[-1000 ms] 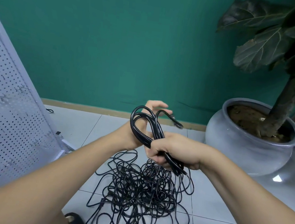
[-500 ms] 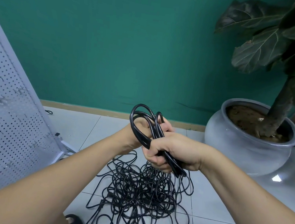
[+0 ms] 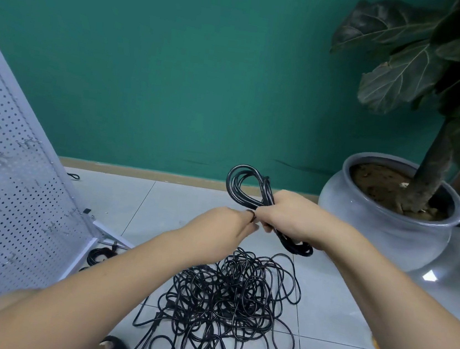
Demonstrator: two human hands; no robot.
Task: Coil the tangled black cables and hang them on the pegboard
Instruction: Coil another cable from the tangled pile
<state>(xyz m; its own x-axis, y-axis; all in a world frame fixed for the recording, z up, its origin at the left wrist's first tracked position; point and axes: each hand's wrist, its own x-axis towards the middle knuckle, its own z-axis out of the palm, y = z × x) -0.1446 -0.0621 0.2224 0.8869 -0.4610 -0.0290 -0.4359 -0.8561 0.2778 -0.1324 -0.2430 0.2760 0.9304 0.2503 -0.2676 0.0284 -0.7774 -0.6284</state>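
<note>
Over the tiled floor (image 3: 323, 301), just above the centre of the view, the right hand (image 3: 292, 219) grips a coiled cable (image 3: 246, 185) round its waist. Its fingers (image 3: 272, 208) are wrapped tight about the bundled strands. One loop of the coil sticks up toward 12 o'clock, and the other end pokes out below the wrist toward 4 o'clock.

The left hand (image 3: 228, 223) comes in from 8 o'clock and meets the right hand knuckle to knuckle. Its fingertips are bunched together at the coil's waist with a small dark bit showing between them. I cannot tell whether they really pinch the cable or only touch it.

Directly below the hands, at 6 o'clock, the tangled cables (image 3: 225, 298) lie in a loose black heap on the tiles, apart from the coil held above them. Stray loops run out toward the person's two black sandals (image 3: 114, 348) at the bottom edge.

At 9 o'clock the white pegboard (image 3: 3, 190) leans on its stand, with a few metal hooks in its holes. A small coil (image 3: 100, 254) of black cable lies on the floor just beside its foot, at about 8 o'clock.

At 3 o'clock a round grey pot (image 3: 362, 219) stands on the tiles and holds a plant (image 3: 394, 78) whose big dark leaves fill the 1 to 2 o'clock corner. A green wall (image 3: 178, 66) closes the far side.
</note>
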